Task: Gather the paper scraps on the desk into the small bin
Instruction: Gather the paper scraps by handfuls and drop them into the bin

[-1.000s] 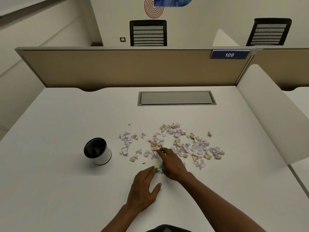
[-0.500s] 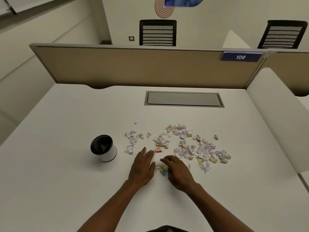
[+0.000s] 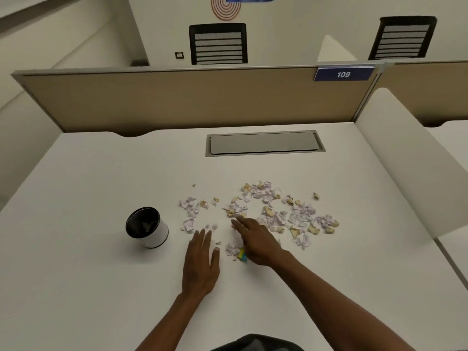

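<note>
Several small lilac and tan paper scraps [image 3: 278, 211] lie scattered across the middle of the white desk [image 3: 101, 287]. A small white bin [image 3: 147, 227] with a black inside stands left of them, a scrap or two inside it. My left hand [image 3: 201, 259] lies flat on the desk, fingers together, just below a few scraps. My right hand [image 3: 255, 239] reaches forward over the pile's near edge, fingers stretched onto scraps. A small heap of scraps with a yellow-blue piece [image 3: 241, 255] sits between my hands.
A grey cable hatch [image 3: 264, 143] is set into the desk behind the scraps. A tan partition [image 3: 177, 100] with a blue "109" sign closes the back edge. A white side panel [image 3: 410, 158] borders the desk on the right.
My right hand has stretched forward from the small heap to the pile's near edge. My left hand has slid back and a little left, staying flat on the desk.
</note>
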Motion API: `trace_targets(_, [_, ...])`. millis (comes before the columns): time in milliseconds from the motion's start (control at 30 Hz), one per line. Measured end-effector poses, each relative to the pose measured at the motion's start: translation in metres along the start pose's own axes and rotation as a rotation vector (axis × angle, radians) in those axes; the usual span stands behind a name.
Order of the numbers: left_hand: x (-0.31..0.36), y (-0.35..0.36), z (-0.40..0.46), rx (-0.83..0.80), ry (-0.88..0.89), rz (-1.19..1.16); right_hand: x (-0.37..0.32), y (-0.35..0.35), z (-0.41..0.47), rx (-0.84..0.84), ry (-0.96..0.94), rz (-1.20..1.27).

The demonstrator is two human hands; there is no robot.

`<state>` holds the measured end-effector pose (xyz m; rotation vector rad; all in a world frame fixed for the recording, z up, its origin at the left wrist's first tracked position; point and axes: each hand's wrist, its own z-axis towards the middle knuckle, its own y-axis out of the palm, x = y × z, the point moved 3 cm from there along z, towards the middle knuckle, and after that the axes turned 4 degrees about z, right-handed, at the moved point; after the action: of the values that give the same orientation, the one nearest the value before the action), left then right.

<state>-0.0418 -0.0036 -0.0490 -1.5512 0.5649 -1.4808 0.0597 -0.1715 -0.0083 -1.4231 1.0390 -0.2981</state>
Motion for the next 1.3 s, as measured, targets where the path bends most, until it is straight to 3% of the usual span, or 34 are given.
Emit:
trace_targets(100, [-0.018, -0.006, 0.009, -0.049, -0.063, 0.068, -0.007, 0.009, 0.003, -0.073, -0.033, -0.081])
trace_targets(333, [-0.016, 0.009, -0.011, -0.120, 0.006, 0.122, -0.006, 0.018, -0.025, 0.097, -0.136, 0.074])
trace_targets(533, [0.008, 0.021, -0.022, -0.143, 0.089, 0.071, 0.019, 0.007, -0.062, 0.412, 0.093, 0.381])
trace_targets(633, [0.011, 0.014, -0.005, -0.084, 0.041, 0.020, 0.032, 0.004, -0.075, 0.489, 0.246, 0.440])
trace_targets(800, [0.009, 0.007, 0.035, -0.144, -0.026, 0.041, 0.040, 0.011, -0.090, 0.406, 0.371, 0.417])
trace_targets(900, [0.012, 0.017, 0.032, -0.259, 0.007, 0.061, 0.040, 0.016, -0.090, 0.357, 0.405, 0.416])
trace_targets(1067, [0.034, 0.033, 0.003, -0.316, 0.072, -0.067, 0.034, 0.023, -0.081, 0.281, 0.422, 0.369])
trace_targets(1300, [0.041, 0.010, 0.000, -0.113, 0.039, -0.176, 0.027, 0.024, -0.068, 0.267, 0.443, 0.317])
